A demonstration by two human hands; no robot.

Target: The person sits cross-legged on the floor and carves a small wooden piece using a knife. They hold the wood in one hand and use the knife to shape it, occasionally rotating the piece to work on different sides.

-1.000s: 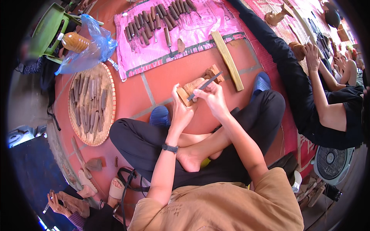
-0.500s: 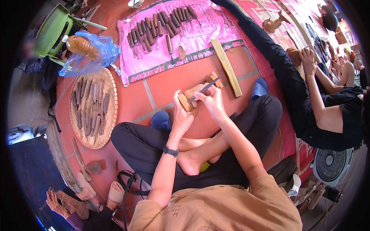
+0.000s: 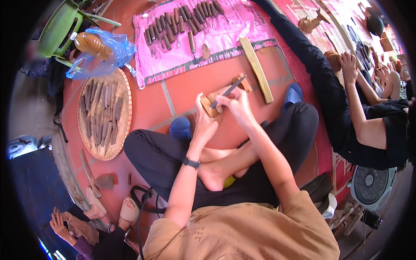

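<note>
Red tiles [image 3: 149, 108] stretch out under the crossed legs [image 3: 147, 151], and straight to the hands we go! Left hand [image 3: 204, 119], its grip wrapped around a wooden block [image 3: 206, 104], just beyond the shins. Right hand [image 3: 236, 104], narrow grip, pinching a slim dark tool [image 3: 236, 85] that slants over that block. Farther off, a wooden strip [image 3: 256, 69], then brown-handled tools [image 3: 192, 42] across a pink sheet [image 3: 242, 21]; over left, a woven tray [image 3: 128, 108].

From the head, a wide fisheye view looks steeply down past the nearby shirt [image 3: 242, 229] and crossed legs [image 3: 229, 165] to the tiled floor [image 3: 145, 110].
</note>
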